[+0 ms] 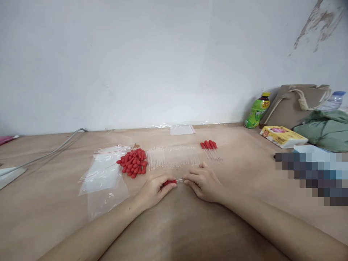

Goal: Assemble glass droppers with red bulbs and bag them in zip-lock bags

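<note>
Near the table's front edge, my left hand (156,189) is closed on a red rubber bulb (170,182). A thin clear tube (179,180) runs from the bulb to my right hand (202,181), whose fingertips pinch its other end. Beyond my left hand lies a pile of red bulbs (133,163). A row of clear tubes (174,156) is laid out to the right of the pile. Several tubes with red bulbs on their ends (209,145) lie together beyond my right hand.
Clear plastic bags (104,174) lie at the left, near a grey cable (59,146). A small bag (182,129) is by the wall. At the right are a green bottle (257,111), a yellow tissue pack (282,137), a grey-brown bag (288,108) and green cloth (323,128).
</note>
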Demonstrator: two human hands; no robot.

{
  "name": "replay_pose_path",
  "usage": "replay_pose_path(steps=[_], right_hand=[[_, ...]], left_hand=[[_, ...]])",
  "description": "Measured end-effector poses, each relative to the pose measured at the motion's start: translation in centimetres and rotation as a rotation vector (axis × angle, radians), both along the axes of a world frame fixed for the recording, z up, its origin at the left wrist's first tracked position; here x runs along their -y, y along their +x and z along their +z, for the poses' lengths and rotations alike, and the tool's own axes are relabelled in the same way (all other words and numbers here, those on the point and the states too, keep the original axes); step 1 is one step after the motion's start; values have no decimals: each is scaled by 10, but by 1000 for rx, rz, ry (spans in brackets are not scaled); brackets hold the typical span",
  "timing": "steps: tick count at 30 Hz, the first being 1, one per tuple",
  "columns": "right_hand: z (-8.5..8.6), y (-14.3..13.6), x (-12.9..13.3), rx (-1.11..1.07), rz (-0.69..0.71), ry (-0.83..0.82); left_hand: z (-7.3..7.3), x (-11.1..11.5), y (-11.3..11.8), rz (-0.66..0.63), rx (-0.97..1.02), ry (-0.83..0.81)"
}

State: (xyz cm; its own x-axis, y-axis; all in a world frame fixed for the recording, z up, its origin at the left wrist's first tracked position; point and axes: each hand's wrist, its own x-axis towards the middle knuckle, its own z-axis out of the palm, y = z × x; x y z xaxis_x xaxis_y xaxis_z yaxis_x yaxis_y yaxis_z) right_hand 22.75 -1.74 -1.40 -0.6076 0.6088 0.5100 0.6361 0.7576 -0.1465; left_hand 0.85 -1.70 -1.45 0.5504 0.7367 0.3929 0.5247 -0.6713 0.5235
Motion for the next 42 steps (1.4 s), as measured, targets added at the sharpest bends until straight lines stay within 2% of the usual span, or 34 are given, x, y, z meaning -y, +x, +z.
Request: replay_pose_path(steps=[7,15,23,31,37,42], right_hand=[[-5,4,-8,-240,28,-161],[-7,2,-9,-302,124,-130],[-1,-4,-5,-236,151,-126],[-8,-9,-5,-172,105,-110],[-7,-12,-2,-77,32,-108],[-5,-13,-3,-19,8,-142]], left_hand=[[2,-5,1,105,122,-40],[-1,-3,0,120,153,-102],[-1,1,0,79,97,-112],[-2,1,-1,52,28,-87],[-5,0,-1,49,37,-50],[-1,-1,0,16,40,28]])
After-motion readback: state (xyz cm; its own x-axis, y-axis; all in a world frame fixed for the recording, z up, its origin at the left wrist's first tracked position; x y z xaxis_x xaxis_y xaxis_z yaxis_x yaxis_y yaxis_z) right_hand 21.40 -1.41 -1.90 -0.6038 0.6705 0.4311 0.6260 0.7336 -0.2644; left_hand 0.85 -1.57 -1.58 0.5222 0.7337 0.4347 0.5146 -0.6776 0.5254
